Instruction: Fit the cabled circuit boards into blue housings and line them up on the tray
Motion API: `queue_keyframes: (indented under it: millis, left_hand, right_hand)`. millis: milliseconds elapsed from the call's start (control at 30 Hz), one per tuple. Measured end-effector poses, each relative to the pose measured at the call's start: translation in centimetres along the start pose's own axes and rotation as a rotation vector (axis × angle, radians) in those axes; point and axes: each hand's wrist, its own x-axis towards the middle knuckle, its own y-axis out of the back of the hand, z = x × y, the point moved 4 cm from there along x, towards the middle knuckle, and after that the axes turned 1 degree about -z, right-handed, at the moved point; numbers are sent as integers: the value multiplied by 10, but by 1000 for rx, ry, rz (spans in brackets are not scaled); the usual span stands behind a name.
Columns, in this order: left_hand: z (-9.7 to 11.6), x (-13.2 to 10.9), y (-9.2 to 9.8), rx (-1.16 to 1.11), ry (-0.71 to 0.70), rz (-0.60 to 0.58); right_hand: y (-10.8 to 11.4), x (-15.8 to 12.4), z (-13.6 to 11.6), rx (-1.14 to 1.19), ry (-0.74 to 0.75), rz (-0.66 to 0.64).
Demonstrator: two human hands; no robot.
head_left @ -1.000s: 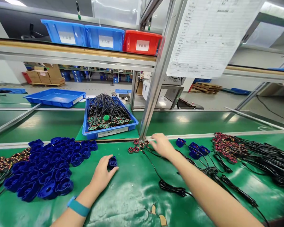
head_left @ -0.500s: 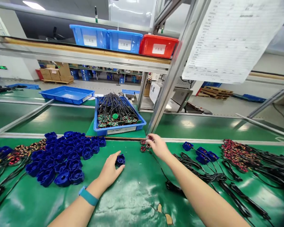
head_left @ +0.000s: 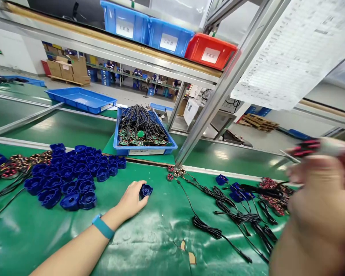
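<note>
My left hand (head_left: 130, 201) rests on the green mat, its fingertips closed on a single blue round plastic part (head_left: 146, 190). A teal band sits on that wrist. My right hand (head_left: 324, 203) is raised close to the camera at the right edge and is smeared by motion. Its fingers are curled around a red and black wound coil (head_left: 304, 147), with a black cable (head_left: 255, 188) trailing from it toward the mat. Three small coils (head_left: 174, 173) lie by the foot of the metal post.
A heap of blue round parts (head_left: 74, 176) lies left of my left hand, with wired coils (head_left: 11, 166) beyond it. A blue tray (head_left: 145, 147) holds green boards with black wires. Loose cables (head_left: 232, 214), blue parts (head_left: 232, 189), a slanted aluminium post (head_left: 218, 103) and a hanging sheet (head_left: 299, 53) fill the right.
My right hand left the small coils by the post and rose toward the camera with a coil and its cable. The left hand stayed on the blue part. The view turned left.
</note>
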Motion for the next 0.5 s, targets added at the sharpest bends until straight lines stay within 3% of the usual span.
queue_keyframes:
  millis: [33,100,167,200,333,400,500]
  left_hand:
    - [-1,-1,1,-7,4,-7]
    - [-1,-3,3,-12,10,-1]
    - [-2,-5,4,-14,6,12]
    - [-2,-5,4,-15,0,21]
    - [-4,-6,5,1,6,57]
    - [-6,-5,6,19,27,77]
    - [-8,-5,6,32,37,94]
  right_hand:
    - [-10,-18,-10,-55,109,-115]
    - [-43,-64,-9,-108,278,-475]
    - [-84,-116,16,-88,298,-863]
    - [-104,-140,35,-118,257,-970]
    - [-166,-212,112,-429,38,-1193]
    - [-178,-230,135,-477,-18,-1217]
    - [-180,-239,148,-391,-26,-1201]
